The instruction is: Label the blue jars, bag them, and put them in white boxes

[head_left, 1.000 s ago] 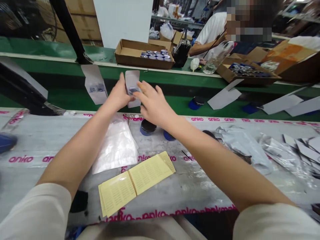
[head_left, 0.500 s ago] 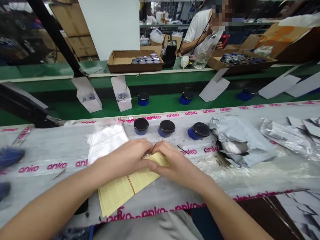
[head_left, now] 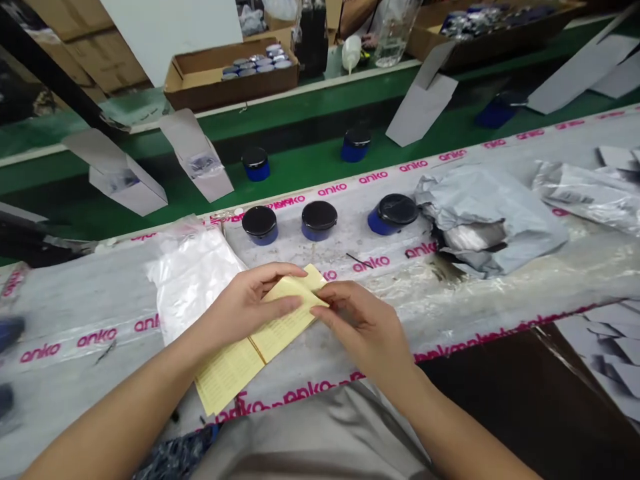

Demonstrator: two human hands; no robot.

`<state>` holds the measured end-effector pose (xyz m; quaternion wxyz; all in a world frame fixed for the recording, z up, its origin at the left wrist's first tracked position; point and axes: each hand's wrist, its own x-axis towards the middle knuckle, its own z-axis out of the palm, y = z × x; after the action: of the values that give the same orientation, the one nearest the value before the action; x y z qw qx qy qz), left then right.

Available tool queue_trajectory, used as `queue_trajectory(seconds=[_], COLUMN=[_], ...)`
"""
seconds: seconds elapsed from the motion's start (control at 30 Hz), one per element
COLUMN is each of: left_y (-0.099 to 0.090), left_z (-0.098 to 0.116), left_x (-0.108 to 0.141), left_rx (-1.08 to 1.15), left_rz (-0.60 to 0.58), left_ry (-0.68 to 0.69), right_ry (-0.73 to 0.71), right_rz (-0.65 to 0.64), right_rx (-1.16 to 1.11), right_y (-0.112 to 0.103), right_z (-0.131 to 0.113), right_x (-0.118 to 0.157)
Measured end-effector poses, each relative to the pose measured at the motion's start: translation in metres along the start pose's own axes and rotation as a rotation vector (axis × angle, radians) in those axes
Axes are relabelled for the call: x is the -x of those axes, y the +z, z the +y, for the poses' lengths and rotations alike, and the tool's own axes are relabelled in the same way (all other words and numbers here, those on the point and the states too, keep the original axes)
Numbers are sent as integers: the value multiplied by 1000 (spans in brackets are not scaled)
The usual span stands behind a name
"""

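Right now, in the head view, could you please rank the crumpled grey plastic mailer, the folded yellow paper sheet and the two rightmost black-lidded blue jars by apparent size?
1. Crumpled grey plastic mailer
2. Folded yellow paper sheet
3. Rightmost black-lidded blue jar and its neighbour: alike, unranked

One camera worn on the person's head looks forward and down, close above the work, so both forearms rise from the bottom edge and the left hand (head_left: 245,307) and right hand (head_left: 363,327) sit near the lens, low in the frame. The view is rolled, with the table (head_left: 310,257) edge climbing toward the right. Beyond it lies a green work surface (head_left: 305,177), and a farther cardboard box (head_left: 230,87) sits near the top edge.
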<state>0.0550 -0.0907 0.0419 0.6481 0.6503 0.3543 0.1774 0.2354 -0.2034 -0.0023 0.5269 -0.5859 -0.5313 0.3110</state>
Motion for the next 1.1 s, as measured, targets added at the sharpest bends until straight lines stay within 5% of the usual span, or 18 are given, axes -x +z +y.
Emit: queue_trajectory(seconds=[0.13, 0.37, 0.53, 1.1], left_y=[2, 3, 3, 1], left_z=[0, -4, 1, 3], left_x=[0, 0, 1, 1], left_rx=[-106, -279, -216, -316], left_rz=[-9, 81, -52, -72], left_ry=[-12, 175, 68, 82], right_ry=[-72, -125, -109, -295], right_rz=[6, -8, -46, -112], right_rx=[62, 217, 268, 406], right_y=[-3, -7, -9, -13], right_z=[-8, -12, -17, -21], right_x=[-2, -7, -6, -2])
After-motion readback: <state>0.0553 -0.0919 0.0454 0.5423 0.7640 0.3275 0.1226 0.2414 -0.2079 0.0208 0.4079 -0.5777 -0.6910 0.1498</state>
